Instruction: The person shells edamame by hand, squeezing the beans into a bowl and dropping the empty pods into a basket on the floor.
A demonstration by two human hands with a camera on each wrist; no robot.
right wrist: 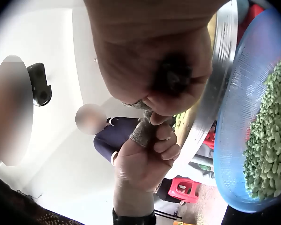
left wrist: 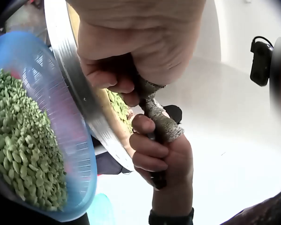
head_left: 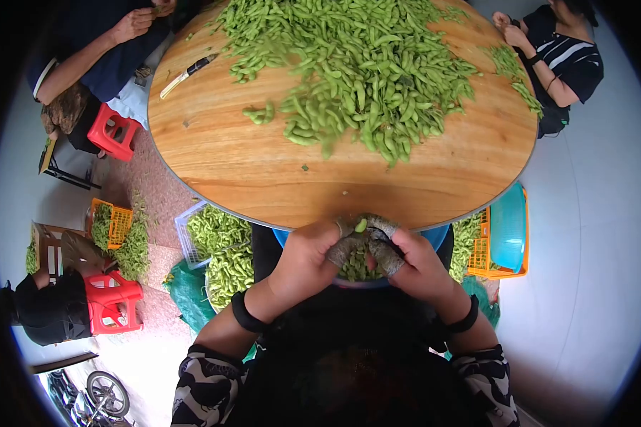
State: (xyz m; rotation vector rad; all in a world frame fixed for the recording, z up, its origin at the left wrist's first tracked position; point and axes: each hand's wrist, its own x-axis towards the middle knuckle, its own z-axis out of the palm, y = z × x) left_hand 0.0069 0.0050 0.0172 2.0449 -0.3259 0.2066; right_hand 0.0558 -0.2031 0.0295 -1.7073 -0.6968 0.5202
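Both hands meet at the near edge of the round wooden table point(head_left: 263, 192), over a blue basket point(left wrist: 86, 154) of shelled beans point(left wrist: 23, 159). Wrappings cover thumbs and some fingertips. A green bean pod point(head_left: 361, 225) is pinched between the fingertips of the left hand point(head_left: 303, 260) and the right hand point(head_left: 420, 267). In the left wrist view the left hand point(left wrist: 140, 42) has its fingers curled, touching the right hand point(left wrist: 166, 154). The right wrist view shows the right hand point(right wrist: 152, 56) curled around something dark, its tips against the left hand point(right wrist: 143, 164).
A large heap of pods point(head_left: 363, 71) covers the table's far part, with a knife point(head_left: 189, 75) at its left. Crates of pods point(head_left: 217, 231) stand below on the left, an orange crate point(head_left: 484, 256) on the right. Other people sit around, near red stools point(head_left: 114, 302).
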